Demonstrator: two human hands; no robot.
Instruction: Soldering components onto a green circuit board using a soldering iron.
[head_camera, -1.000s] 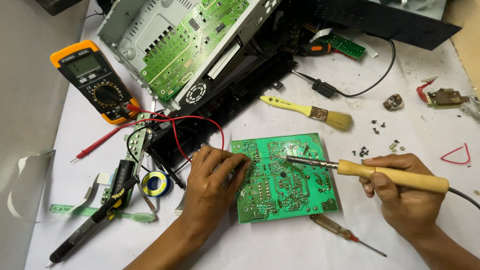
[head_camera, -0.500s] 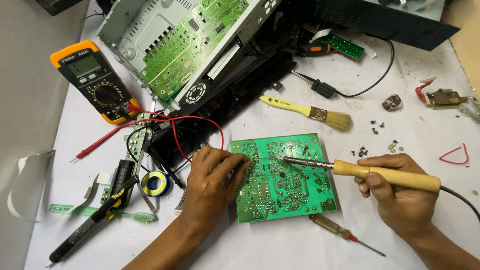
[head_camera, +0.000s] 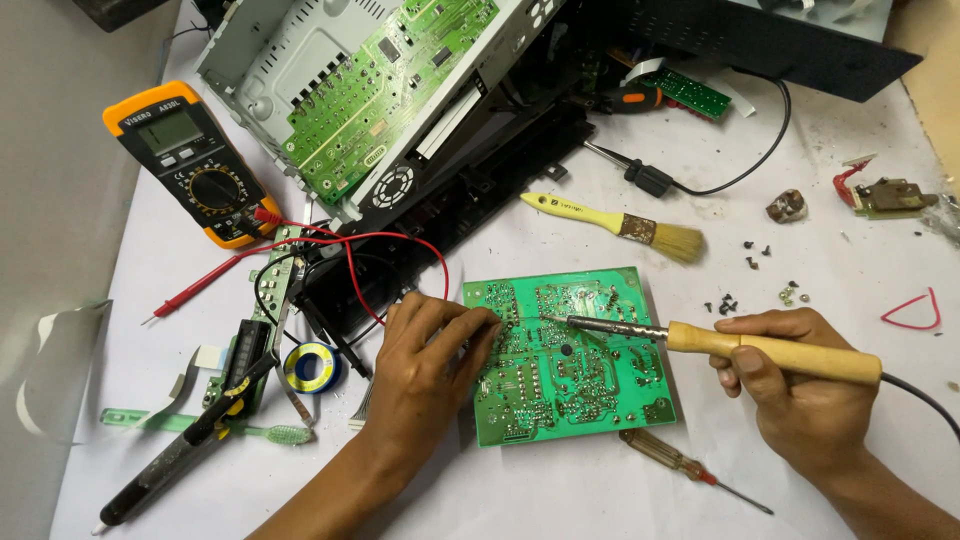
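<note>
Green circuit board (head_camera: 570, 355) flat on the white table (head_camera: 560, 490), centre of the frame, solder side up. Left hand (head_camera: 430, 360) laid over its left edge, fingers pressed down and pinching a thin strand toward the joint, likely solder, steadying the board for the work. Right hand (head_camera: 790, 385), lower right, wrapped shut round the wooden handle of the soldering iron (head_camera: 700, 340), tip resting on the board's middle. Yellow brush (head_camera: 615, 222) just above, multimeter (head_camera: 190, 165) upper left, small screwdriver (head_camera: 690, 468) below the board, all within reach.
</note>
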